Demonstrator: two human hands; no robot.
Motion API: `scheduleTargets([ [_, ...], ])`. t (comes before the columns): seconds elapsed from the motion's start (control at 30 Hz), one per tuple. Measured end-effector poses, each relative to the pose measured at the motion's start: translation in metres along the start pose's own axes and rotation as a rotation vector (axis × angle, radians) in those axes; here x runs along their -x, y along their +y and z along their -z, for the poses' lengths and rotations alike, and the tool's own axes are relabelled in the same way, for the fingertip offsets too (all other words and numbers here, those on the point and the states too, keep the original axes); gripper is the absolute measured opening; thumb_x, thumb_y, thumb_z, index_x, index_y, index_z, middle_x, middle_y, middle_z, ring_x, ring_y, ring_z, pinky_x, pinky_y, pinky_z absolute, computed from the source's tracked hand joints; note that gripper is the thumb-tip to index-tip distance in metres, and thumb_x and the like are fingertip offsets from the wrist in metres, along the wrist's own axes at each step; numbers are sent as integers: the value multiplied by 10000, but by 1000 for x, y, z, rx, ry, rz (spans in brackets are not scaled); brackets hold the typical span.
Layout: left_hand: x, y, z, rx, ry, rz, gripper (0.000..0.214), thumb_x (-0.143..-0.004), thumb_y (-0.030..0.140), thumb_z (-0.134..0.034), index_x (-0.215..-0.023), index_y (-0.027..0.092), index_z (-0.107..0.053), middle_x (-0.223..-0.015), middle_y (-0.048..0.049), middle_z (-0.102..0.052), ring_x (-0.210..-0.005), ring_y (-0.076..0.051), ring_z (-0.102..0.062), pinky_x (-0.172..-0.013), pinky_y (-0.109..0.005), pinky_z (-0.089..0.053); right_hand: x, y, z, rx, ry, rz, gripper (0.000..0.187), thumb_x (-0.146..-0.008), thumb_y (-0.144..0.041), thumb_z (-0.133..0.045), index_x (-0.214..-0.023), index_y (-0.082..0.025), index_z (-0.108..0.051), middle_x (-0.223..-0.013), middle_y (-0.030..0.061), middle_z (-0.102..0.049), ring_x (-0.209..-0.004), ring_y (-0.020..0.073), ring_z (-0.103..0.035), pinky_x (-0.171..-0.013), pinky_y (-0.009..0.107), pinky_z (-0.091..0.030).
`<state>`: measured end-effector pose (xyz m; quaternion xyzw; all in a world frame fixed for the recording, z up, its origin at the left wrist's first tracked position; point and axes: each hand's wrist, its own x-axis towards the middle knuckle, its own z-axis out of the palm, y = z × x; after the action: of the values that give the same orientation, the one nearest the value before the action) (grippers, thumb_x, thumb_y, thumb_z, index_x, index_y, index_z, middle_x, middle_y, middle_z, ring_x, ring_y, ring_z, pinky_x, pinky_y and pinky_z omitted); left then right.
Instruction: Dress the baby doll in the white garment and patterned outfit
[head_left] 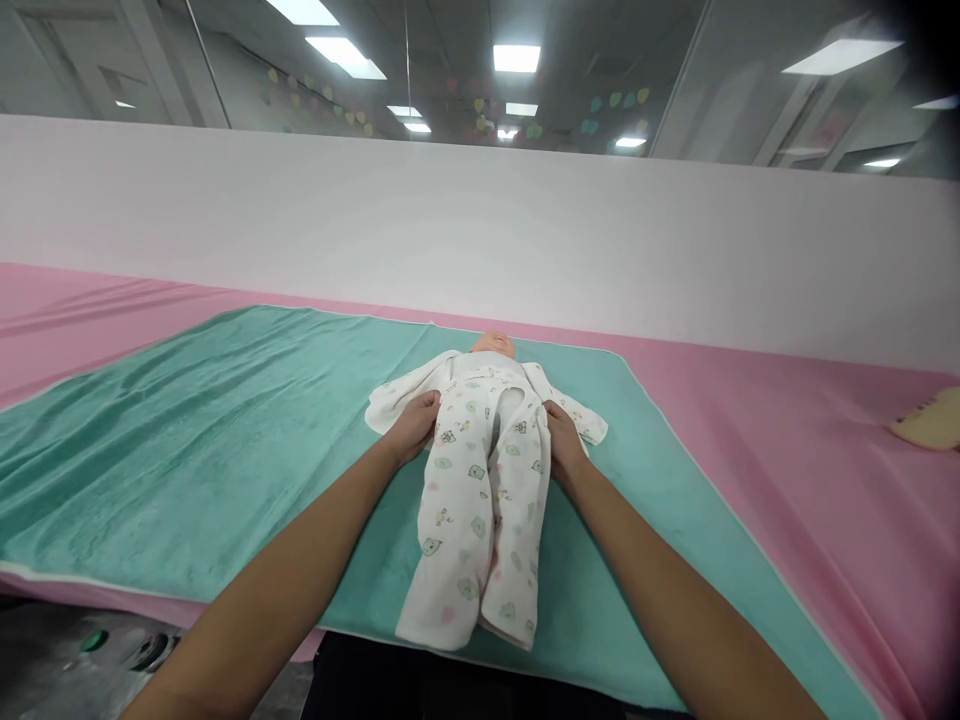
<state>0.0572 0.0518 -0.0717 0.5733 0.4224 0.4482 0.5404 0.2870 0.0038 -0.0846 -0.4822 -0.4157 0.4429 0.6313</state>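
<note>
A baby doll [493, 346] lies on its back on a teal towel [187, 450], dressed in a white printed romper [480, 490] whose legs point toward me. My left hand [414, 425] rests against the romper's left side at the waist, fingers curled onto the cloth. On the other side, my right hand [562, 440] presses the romper at the same height, fingers bent around the fabric edge. Both hands flank the doll's torso.
The towel lies on a pink sheet [787, 470] covering a table. A white partition [480, 230] runs behind it. A pale yellow object [930, 420] sits at the far right edge. Dark floor [60, 660] shows at the lower left.
</note>
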Motion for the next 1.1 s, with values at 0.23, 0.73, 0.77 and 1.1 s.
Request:
scheduleTargets([
  [0.23,-7,-11,3,216,-131,-10,266,-630,141,-603,-690,171,-346,-553,51,-370,-452,-48,-322,-414,-185,-233,-5,2,1,68,7,-16,259,-591,-239,-538,-579,-185,-285,-535,-54,-259,-481,67,-217,-432,212,-181],
  [0.73,-2,2,1,125,-65,-101,211,-617,178,-592,-772,167,-449,-674,34,-516,-578,-91,-463,-503,-198,-356,-15,-1,14,44,-266,7,207,-610,-204,-567,-816,-194,-543,-765,-18,-557,-629,113,-481,-543,215,-358],
  [0.77,-3,1,2,98,-42,-120,210,-617,177,-591,-781,167,-459,-677,33,-521,-589,-93,-470,-513,-197,-361,-15,-2,15,88,-252,37,181,-627,-212,-550,-806,-190,-552,-769,-13,-562,-648,120,-487,-561,222,-364],
  [1.1,-2,12,3,-472,86,-533,218,-812,257,-447,-956,197,-599,-987,-38,-576,-936,-152,-523,-832,-278,-410,0,-34,-2,589,-211,443,260,-785,-403,-525,-961,-220,-584,-980,39,-556,-866,161,-512,-770,286,-409],
])
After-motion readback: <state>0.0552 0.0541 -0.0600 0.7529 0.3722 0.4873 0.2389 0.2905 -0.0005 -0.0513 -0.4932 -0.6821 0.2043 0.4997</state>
